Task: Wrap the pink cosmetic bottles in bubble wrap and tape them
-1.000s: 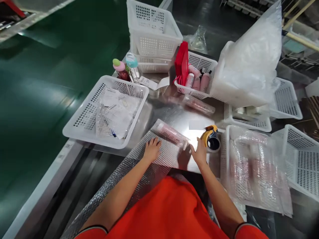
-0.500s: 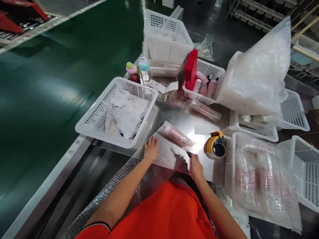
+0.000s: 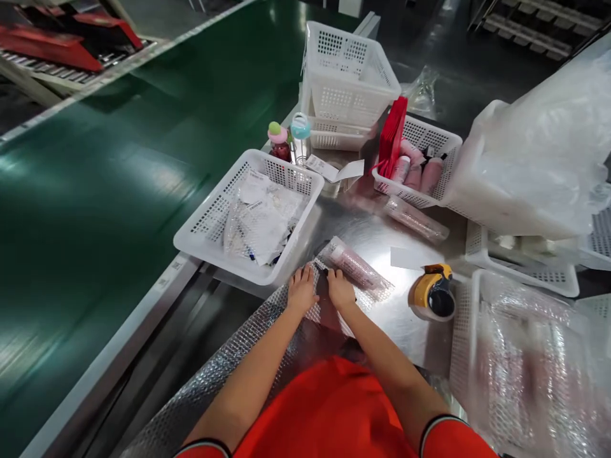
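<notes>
My left hand (image 3: 301, 291) lies flat with fingers stretched on a sheet of bubble wrap (image 3: 248, 337), which runs down to the lower left. Just right of it my right hand (image 3: 342, 290) is closed around a small black cutter (image 3: 326, 272), mostly hidden in the fist. The bubble wrap passes under both hands. Beside the right hand, on the metal table (image 3: 353, 219), lies a pink bottle wrapped in bubble wrap (image 3: 359, 267). Another wrapped pink bottle (image 3: 416, 219) rests farther back. A yellow tape dispenser (image 3: 432, 291) stands to the right.
A white basket (image 3: 203, 245) of bagged items with paper slips stands at left, beside a green conveyor belt (image 3: 119, 172). Behind are stacked baskets (image 3: 351, 105), two bottles and a basket of pink bottles (image 3: 442, 140). Wrapped packs (image 3: 525, 356) fill a basket at right.
My right hand has moved left and away from my body across the bubble wrap, coming close to my left hand. The left hand stays pressed on the wrap. The camera view has shifted left.
</notes>
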Available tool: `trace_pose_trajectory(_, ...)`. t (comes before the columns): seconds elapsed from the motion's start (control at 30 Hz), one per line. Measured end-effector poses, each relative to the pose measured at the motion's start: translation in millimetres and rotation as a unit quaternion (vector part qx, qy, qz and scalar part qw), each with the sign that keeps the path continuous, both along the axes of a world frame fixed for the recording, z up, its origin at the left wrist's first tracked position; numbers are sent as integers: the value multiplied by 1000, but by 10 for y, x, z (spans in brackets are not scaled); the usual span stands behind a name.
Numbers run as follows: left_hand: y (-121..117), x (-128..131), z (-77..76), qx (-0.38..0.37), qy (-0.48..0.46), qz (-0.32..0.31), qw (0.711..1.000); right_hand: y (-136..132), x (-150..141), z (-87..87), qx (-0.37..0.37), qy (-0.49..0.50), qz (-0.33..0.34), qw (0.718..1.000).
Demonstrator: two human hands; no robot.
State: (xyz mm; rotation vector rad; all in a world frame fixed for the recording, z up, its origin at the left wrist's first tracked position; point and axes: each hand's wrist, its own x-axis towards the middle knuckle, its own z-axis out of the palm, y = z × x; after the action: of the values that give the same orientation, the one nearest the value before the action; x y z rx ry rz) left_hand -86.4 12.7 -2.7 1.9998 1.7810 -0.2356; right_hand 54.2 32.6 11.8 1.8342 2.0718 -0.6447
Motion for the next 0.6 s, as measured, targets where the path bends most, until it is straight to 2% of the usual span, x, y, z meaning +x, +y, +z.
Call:
trace_pose_trajectory(0.1, 14, -3, 2, -10, 2, -2, 1000, -518, 624, 77, -28, -25, -11, 999)
trace_pose_trajectory(0.13, 17, -4, -2, -10, 3, -2, 1000, -776, 907, 116, -47, -51, -31, 997)
trace_pose_trajectory(0.23, 13, -1, -28, -4, 1, -2, 1000, -1601, 1719, 236, -46, -101, -92, 990)
trace_pose_trajectory(0.3, 0, 6, -46, -5, -1, -3, 1000, -1948, 2023, 280, -8, -148, -155, 977)
trace_pose_trajectory(0.33, -11, 12, -54, -8, -1, -2, 1000, -2003, 2064, 284, 25, -168, -186, 968)
trace_pose_trajectory(0.4, -38, 29, -61, -6, 0, -2, 1000, -1856, 1938, 262, 108, -189, -240, 946)
trace_pose_trajectory(0.47, -64, 52, -55, 7, 5, 1, 1000, -1437, 1623, 240, 174, -163, -252, 938)
trace_pose_trajectory(0.53, -81, 72, -35, 25, 10, -4, 1000, -894, 1275, 256, 192, -85, -184, 960)
trace_pose_trajectory(0.6, -97, 75, -6, 23, 8, -29, 999, -375, 1025, 315, 179, -30, -69, 981)
